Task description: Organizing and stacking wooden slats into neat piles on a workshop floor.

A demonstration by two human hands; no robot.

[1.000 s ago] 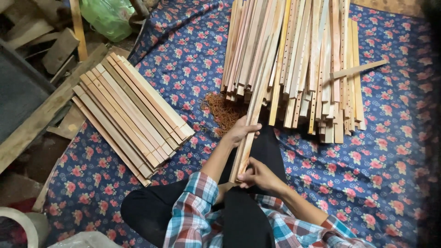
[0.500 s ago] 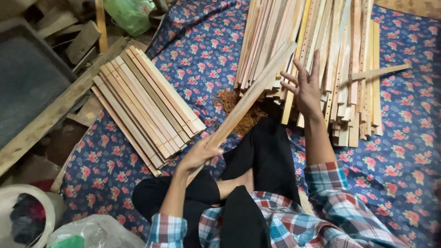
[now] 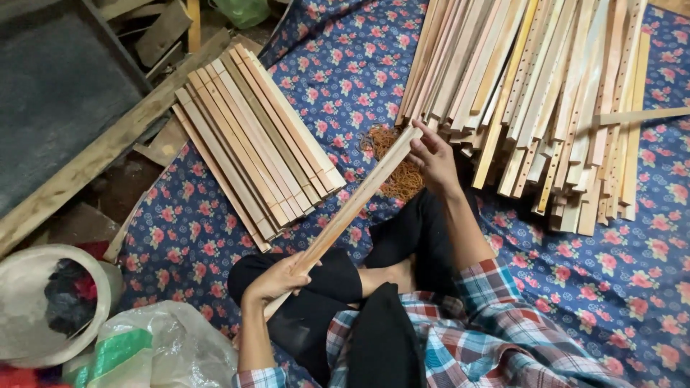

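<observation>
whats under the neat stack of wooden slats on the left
The neat stack of slats lies on the blue floral cloth; its upper end overhangs rough planks. Whatever sits directly beneath the stack is covered.

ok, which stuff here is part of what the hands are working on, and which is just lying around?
In hand or in use:
- wooden slat, held by left hand and right hand
- neat slat stack
- loose slat pile
- rubber bands, likely

Lying about:
- white bucket
- plastic bag
- scrap wood
- floral cloth, just the work surface
</observation>
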